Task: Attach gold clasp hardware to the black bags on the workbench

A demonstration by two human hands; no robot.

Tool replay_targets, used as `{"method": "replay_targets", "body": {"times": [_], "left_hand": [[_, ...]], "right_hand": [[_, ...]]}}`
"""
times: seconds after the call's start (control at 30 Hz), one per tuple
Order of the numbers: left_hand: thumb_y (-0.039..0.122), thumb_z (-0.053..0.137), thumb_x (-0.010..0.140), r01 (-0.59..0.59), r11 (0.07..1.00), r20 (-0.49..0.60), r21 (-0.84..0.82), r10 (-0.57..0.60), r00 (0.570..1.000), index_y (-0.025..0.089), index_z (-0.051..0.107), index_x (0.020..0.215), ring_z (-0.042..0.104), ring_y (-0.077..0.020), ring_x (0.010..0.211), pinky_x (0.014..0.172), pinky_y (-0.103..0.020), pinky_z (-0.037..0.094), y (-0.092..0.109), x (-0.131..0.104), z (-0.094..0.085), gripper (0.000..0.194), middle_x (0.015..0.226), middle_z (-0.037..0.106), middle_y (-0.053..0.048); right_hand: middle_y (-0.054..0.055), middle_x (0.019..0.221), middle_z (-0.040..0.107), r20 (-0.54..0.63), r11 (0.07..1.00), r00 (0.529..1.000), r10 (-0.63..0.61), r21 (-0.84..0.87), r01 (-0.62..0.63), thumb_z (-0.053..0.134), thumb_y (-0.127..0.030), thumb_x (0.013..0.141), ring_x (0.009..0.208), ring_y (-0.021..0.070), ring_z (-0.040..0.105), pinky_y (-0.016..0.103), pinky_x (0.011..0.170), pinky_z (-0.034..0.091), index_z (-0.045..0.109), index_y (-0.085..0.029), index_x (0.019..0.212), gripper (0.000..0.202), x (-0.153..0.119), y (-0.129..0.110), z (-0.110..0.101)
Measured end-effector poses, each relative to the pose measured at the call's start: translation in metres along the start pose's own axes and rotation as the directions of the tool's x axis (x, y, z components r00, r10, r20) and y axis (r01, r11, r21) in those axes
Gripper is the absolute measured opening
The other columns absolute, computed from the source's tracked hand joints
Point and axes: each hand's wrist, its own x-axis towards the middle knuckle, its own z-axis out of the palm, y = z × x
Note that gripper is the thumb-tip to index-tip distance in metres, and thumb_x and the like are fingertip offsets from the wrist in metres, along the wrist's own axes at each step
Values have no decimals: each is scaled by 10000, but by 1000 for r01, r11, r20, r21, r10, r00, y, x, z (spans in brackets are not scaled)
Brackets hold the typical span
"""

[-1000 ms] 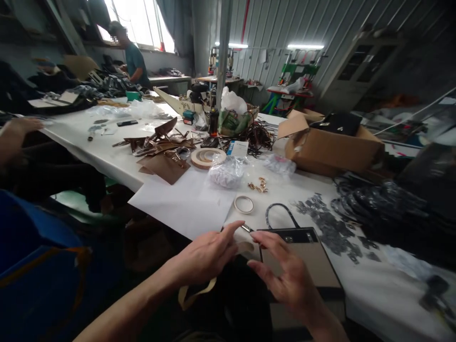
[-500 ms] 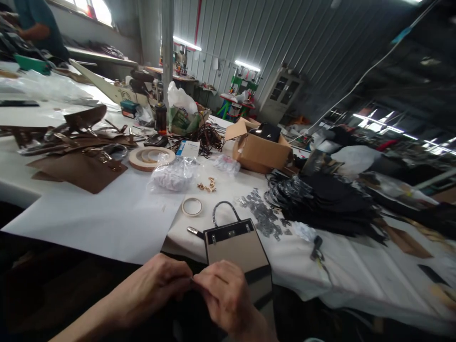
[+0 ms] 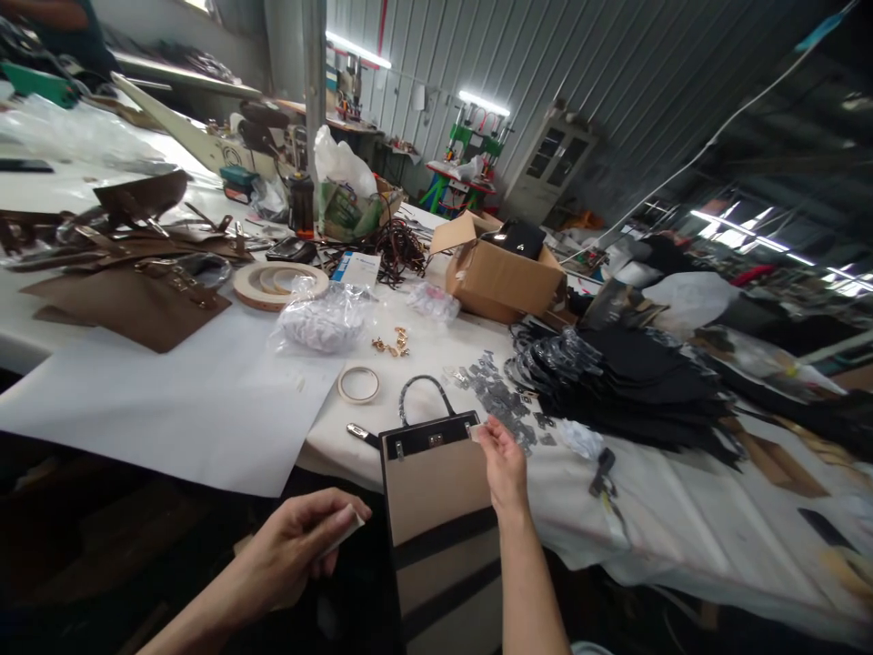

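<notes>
A beige and black bag panel [image 3: 436,491] with a looped handle leans at the table's front edge, metal fittings along its black top band. My right hand [image 3: 503,459] is at the panel's top right corner, its fingers pinching a small pale piece [image 3: 477,433] beside the right fitting. Left of the panel, my left hand [image 3: 306,546] is raised off the table, with a small white strip [image 3: 347,528] between thumb and fingers. A tape roll [image 3: 358,385] and a small dark tool with a metal end [image 3: 360,433] lie close to the handle.
Grey metal plates [image 3: 505,400] and stacked black pieces [image 3: 627,391] lie to the right. Brown leather pieces [image 3: 136,300] and white paper [image 3: 177,400] are at the left. Behind are gold fittings [image 3: 392,343], a cardboard box [image 3: 505,277] and a bagged bundle [image 3: 320,323]. A person stands far left.
My hands, together before, are now apart. The right moved up to the panel's top right corner; the left shows a white strip. The view has shifted slightly.
</notes>
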Motion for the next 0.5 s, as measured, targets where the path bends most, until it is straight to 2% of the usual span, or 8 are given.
{"method": "replay_targets", "body": {"times": [0.1,0.17,0.3,0.43,0.5], "left_hand": [[682,646,892,-9,1000,19,2,9,1000,191,755,1017,475,-91,588,549,-202,358,-2,3,5,518,768,595,-13],[673,642,901,-17,1000,19,-4,17,1000,182,743,998,480,-94,586,548,-202,357,-5,7,6,510,724,567,-1],[633,633,928,-75,995,1,-70,76,997,168,723,964,523,-113,617,583,-217,410,-14,16,3,475,736,607,-19],[590,652,937,-140,980,-25,-145,137,990,156,725,935,611,-178,840,792,-272,503,-15,19,0,440,903,698,-83],[608,665,921,-109,979,-32,-174,105,994,158,723,954,604,-165,787,733,-264,498,-13,20,1,455,884,691,-73]], "right_hand": [[143,1155,747,25,1000,999,22,-14,-22,776,-601,750,1041,248,692,351,925,543,743,-129,970,522,6,15,7],[160,1232,726,43,998,999,21,-66,-19,756,-598,767,1099,271,678,373,967,525,756,-134,959,502,5,20,11],[174,1281,709,24,970,998,-60,-233,64,709,-588,795,1176,307,651,416,1068,460,762,-166,869,431,6,27,17],[146,1074,776,-20,947,994,-105,-307,93,672,-570,822,990,286,711,385,916,528,746,-185,962,417,7,29,20],[121,964,790,-38,929,991,-128,-355,106,659,-559,827,883,277,718,366,818,538,752,-192,973,406,7,27,21]]}}
